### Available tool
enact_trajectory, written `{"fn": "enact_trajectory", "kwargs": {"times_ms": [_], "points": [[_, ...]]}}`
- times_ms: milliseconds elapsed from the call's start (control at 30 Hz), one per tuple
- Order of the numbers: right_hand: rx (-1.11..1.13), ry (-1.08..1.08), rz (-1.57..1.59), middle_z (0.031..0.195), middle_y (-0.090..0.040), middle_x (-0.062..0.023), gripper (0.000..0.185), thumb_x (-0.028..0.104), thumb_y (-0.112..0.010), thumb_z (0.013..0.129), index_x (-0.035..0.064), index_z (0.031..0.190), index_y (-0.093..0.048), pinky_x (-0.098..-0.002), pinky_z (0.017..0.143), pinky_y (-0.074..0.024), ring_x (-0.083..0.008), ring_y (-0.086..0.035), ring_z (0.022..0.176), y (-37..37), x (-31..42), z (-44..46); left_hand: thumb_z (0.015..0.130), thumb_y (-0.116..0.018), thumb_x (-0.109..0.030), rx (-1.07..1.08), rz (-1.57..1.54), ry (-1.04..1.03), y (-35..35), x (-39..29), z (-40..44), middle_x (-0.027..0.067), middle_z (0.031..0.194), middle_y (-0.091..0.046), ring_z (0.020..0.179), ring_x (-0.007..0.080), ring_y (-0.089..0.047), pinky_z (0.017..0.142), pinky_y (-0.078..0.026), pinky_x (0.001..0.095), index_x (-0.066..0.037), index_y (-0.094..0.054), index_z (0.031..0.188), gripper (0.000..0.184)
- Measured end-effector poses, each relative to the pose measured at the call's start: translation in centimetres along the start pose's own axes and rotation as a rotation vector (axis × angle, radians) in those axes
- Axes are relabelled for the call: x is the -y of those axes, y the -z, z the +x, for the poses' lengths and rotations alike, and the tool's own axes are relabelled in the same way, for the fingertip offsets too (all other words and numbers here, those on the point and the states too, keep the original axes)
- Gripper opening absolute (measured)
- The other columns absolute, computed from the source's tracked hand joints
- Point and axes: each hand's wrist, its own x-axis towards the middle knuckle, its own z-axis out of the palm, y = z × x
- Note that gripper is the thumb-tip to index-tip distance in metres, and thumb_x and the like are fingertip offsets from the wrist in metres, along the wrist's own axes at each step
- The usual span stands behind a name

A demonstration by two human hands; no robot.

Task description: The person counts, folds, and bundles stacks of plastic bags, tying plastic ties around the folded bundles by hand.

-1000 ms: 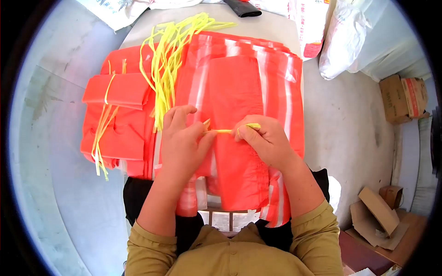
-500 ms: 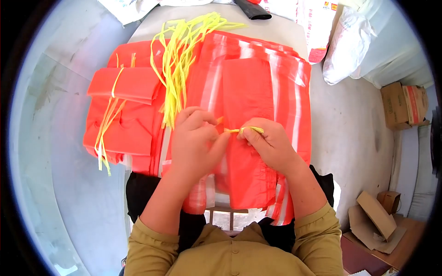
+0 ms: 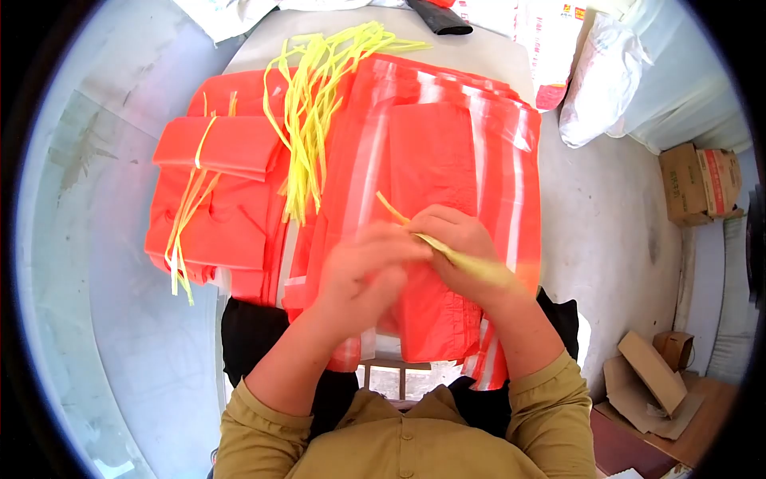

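A folded red plastic bundle (image 3: 435,160) lies lengthwise on a stack of red and white striped plastic sheets (image 3: 511,191). My right hand (image 3: 459,239) is closed on a yellow plastic strip (image 3: 447,251) over the middle of this bundle. One end of the strip sticks out up and to the left; the other, blurred, trails over the wrist. Close by on the left, my left hand (image 3: 359,275) is smeared by motion, its fingers pointing toward the right hand and the strip. Whether it grips the strip cannot be made out.
Loose yellow strips (image 3: 307,120) hang over the stack's upper left. Red bundles tied with yellow strips (image 3: 211,160) lie at the left. A black roll (image 3: 439,17) is at the far edge, a white sack (image 3: 602,80) at the upper right, and cardboard boxes (image 3: 686,184) stand on the right.
My left hand has moved slightly down, its fingers now stretched toward the right hand. The yellow strip's long end has swung over my right wrist, and its short end now points up-left.
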Motion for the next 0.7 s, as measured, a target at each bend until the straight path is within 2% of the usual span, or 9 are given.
{"fn": "enact_trajectory", "kwargs": {"times_ms": [100, 200, 333, 433, 533, 600, 700], "points": [[0.001, 0.022, -0.044, 0.095, -0.068, -0.0152, 0.016, 0.006, -0.071, 0.094, 0.0026, 0.11, -0.069, -0.0386, 0.073, -0.0559, -0.0352, -0.069, 0.087, 0.1, -0.1, 0.2, 0.085, -0.072, 0.0, -0.199, 0.198, 0.234, -0.9, -0.4, 1.1, 0.0166, 0.111, -0.072, 0.099, 0.0324, -0.069, 0.083, -0.058, 0.0381, -0.003, -0.073, 0.116, 0.031], [-0.001, 0.016, -0.093, 0.096, -0.068, -0.0165, 0.011, 0.009, -0.067, 0.099, 0.0013, 0.107, -0.068, -0.0413, 0.079, -0.0556, -0.0369, -0.068, 0.091, -0.3, -0.2, 0.0, 0.085, -0.072, 0.001, -0.12, 0.516, 0.075, -1.9, 1.1, 1.3, 0.0153, 0.11, -0.072, 0.097, 0.0328, -0.071, 0.082, -0.058, 0.0372, -0.002, -0.072, 0.116, 0.031], [-0.056, -0.005, 0.074, 0.098, -0.069, -0.0167, 0.01, 0.008, -0.066, 0.099, 0.001, 0.106, -0.066, -0.0419, 0.08, -0.0548, -0.035, -0.068, 0.09, 0.0, 0.7, 0.0, 0.085, -0.075, -0.002, -0.128, 0.49, 0.188, -1.8, 1.6, 0.8, 0.0145, 0.1, -0.072, 0.088, 0.0338, -0.071, 0.076, -0.057, 0.0388, -0.002, -0.073, 0.109, 0.024], [-0.007, -0.259, 0.173, 0.099, -0.07, -0.0134, 0.013, 0.009, -0.065, 0.096, 0.0057, 0.109, -0.065, -0.044, 0.082, -0.0559, -0.0367, -0.069, 0.094, 1.0, 2.7, 0.3, 0.087, -0.076, -0.006, -0.168, 0.454, 0.269, -1.8, 1.6, 0.9, 0.0149, 0.091, -0.07, 0.081, 0.0347, -0.069, 0.071, -0.055, 0.0402, -0.002, -0.073, 0.103, 0.016], [0.003, -0.226, 0.049, 0.101, -0.07, -0.0122, 0.018, 0.008, -0.067, 0.093, 0.007, 0.111, -0.066, -0.0429, 0.078, -0.0558, -0.0344, -0.069, 0.094, 0.4, 1.4, 0.0, 0.091, -0.075, -0.009, -0.191, 0.368, 0.41, -1.8, 1.3, 1.2, 0.0159, 0.085, -0.068, 0.08, 0.0354, -0.068, 0.069, -0.053, 0.0407, 0.0, -0.072, 0.098, 0.012], [-0.061, -0.037, -0.111, 0.102, -0.07, -0.0108, 0.021, 0.008, -0.068, 0.091, 0.0081, 0.112, -0.067, -0.0419, 0.076, -0.0557, -0.0318, -0.069, 0.092, -0.4, 0.5, -0.1, 0.094, -0.073, -0.011, -0.207, 0.303, 0.466, -1.9, 2.2, 0.8, 0.0165, 0.084, -0.068, 0.08, 0.0358, -0.068, 0.069, -0.053, 0.041, 0.0, -0.071, 0.098, 0.012], [-0.093, 0.147, -0.307, 0.102, -0.07, -0.0072, 0.026, 0.009, -0.068, 0.087, 0.0099, 0.113, -0.068, -0.0398, 0.071, -0.0556, -0.0273, -0.068, 0.089, -0.7, 0.2, -0.1, 0.097, -0.069, -0.014, -0.19, 0.404, 0.368, -2.1, 2.5, 0.8, 0.0168, 0.087, -0.069, 0.082, 0.0373, -0.068, 0.071, -0.053, 0.0433, 0.0, -0.069, 0.098, 0.013]]}}
